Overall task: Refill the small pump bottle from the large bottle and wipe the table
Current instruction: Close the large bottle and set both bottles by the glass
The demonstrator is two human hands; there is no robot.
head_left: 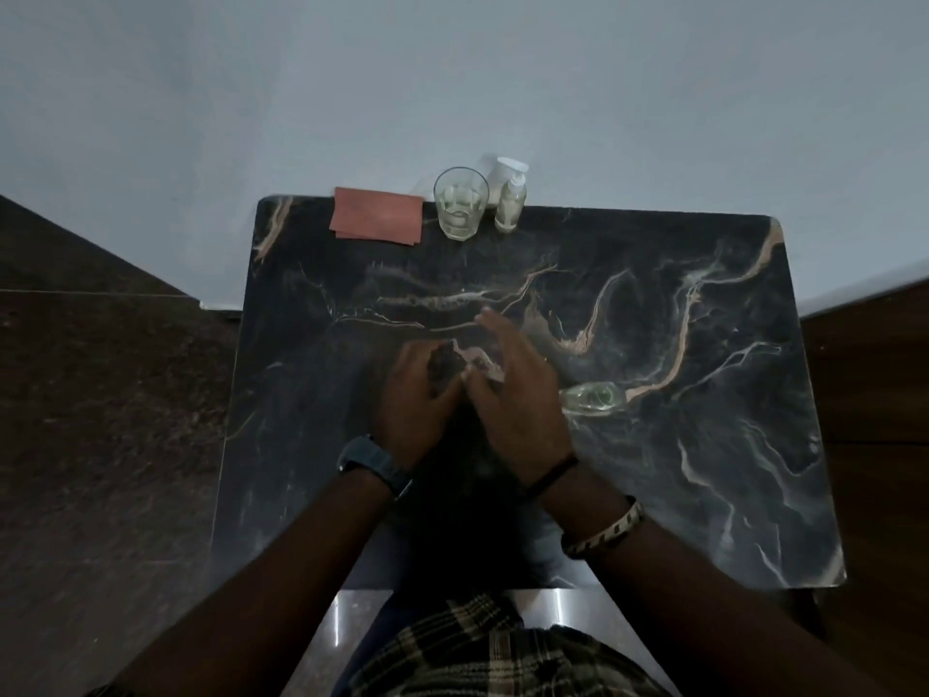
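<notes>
Head view, looking down. Inventory:

1. Table [704, 495]: dark marble-look slab, glossy, w/ cream and tan veins, rounded corners; pushed against a pale plain wall [452, 67].
2. Cloth [377, 215]: flat, folded rectangle, matte terracotta-pink; far edge of table, left of glass.
3. Glass tumbler [461, 202]: clear, faceted sides, upright, a little clear liquid in the bottom; just right of cloth.
4. Small pump bottle [510, 198]: slim cylinder, translucent, pale contents, white pump head on; upright at far edge, just beside tumbler on its right.
5. White container [497, 176]: behind tumbler and pump bottle, mostly hidden, blurred; cannot tell what it is.
6. Clear glassy object [593, 397]: lying low on table just right of right hand, greenish tint; shape blurred, id uncertain.
7. Left hand [420, 410]: fingers curled around a small crumpled item [470, 367], part dark, part pale; dark watch on wrist.
8. Right hand [518, 394]: thumb and fingertips pinching the same item from the other side, remaining fingers spread and motion-blurred; thin black band at wrist, striped bangle further up forearm. Both hands meet at table centre, touching each other.
9. Person's plaid shirt [502, 656]: dark/cream check, at bottom edge.
10. Floor [100, 420]: brown speckled stone, left and right of table.
</notes>
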